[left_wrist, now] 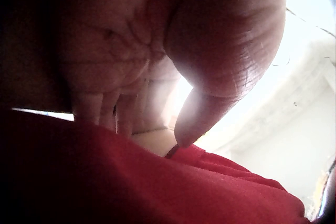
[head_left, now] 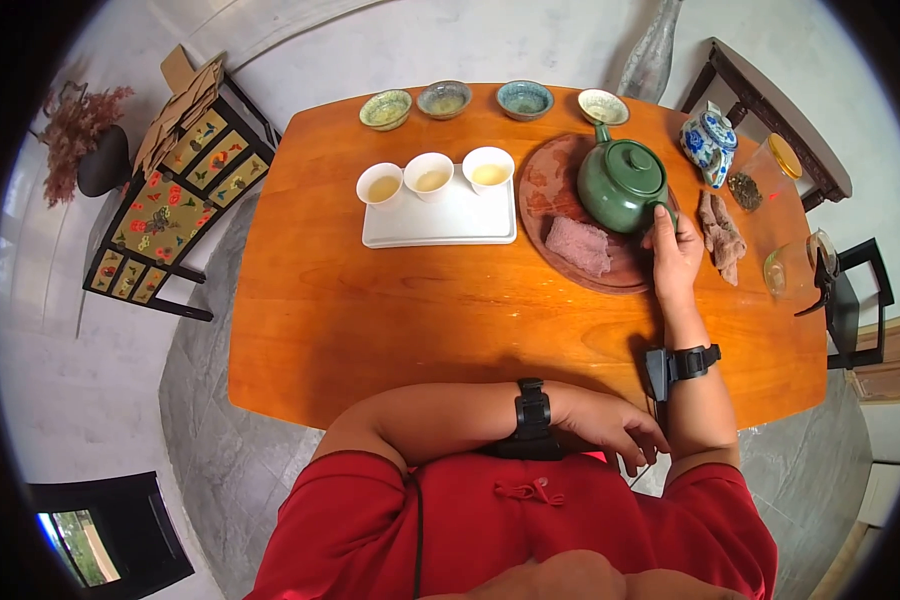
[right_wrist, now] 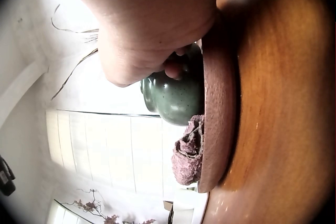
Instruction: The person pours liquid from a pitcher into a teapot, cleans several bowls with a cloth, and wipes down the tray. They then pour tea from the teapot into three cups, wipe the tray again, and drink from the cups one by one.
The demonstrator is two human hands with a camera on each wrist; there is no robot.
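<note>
A green lidded teapot [head_left: 620,190] stands on a round reddish-brown tray [head_left: 545,165], its spout toward the back of the table. My right hand [head_left: 676,255] grips the teapot's handle at the near right side. From the right wrist view, the fingers curl close against the green teapot [right_wrist: 176,98]. A folded pinkish-brown cloth [head_left: 578,246] lies on the tray in front of the pot. Across the front of my body, the left hand [head_left: 615,425] hangs loosely with nothing in it; its palm and thumb fill much of the left wrist view.
Left of the tray, several white cups [head_left: 430,178] of pale tea stand on a white rectangular tray [head_left: 440,225]. Patterned bowls [head_left: 525,100] line the back edge. To the right are a blue-and-white pot [head_left: 708,145], a jar [head_left: 765,175], a crumpled cloth [head_left: 722,238] and a glass pitcher [head_left: 795,268].
</note>
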